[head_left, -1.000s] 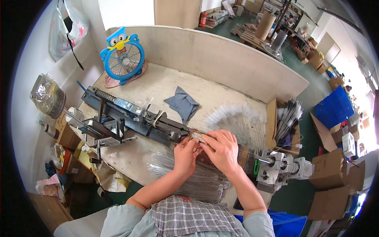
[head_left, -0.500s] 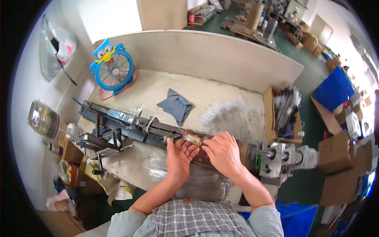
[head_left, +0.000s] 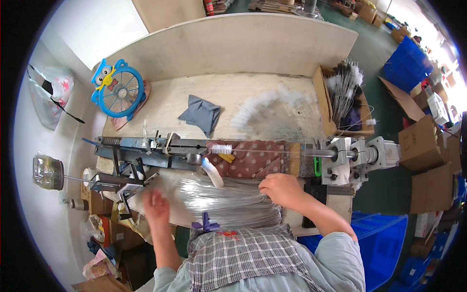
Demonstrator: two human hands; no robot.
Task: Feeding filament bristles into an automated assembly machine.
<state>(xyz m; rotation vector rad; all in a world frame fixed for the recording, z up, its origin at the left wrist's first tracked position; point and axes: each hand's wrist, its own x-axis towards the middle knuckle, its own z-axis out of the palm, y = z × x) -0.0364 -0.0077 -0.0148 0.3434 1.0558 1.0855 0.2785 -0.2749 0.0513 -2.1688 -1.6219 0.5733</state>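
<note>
My right hand [head_left: 282,189] rests at the right end of a bundle of thin silvery wires [head_left: 228,194], its fingertips curled together at the wire ends. Whether it grips a wire is too small to tell. My left hand [head_left: 156,207], blurred by motion, is left of the bundle, near the crank frame [head_left: 127,182]. A small white bristle brush [head_left: 221,149] sits at the clamp end of the long dark metal fixture [head_left: 182,148]; its wire stem runs right to the metal spindle [head_left: 321,153]. Below it a white tube-like piece with a blue tip [head_left: 212,173] leans over the wires.
Brown dotted cloth [head_left: 258,163] lies under the stem. A fan of white-tipped wire brushes [head_left: 272,114] and a grey cloth [head_left: 202,114] lie behind. Further around are a blue fan [head_left: 121,92], a cardboard box of brushes [head_left: 340,121] and a blue bin [head_left: 374,238].
My hands have come apart from the fixture's middle and left the white brush there. The left has swung left and down; the right has dropped to the wire bundle. The view has shifted.
</note>
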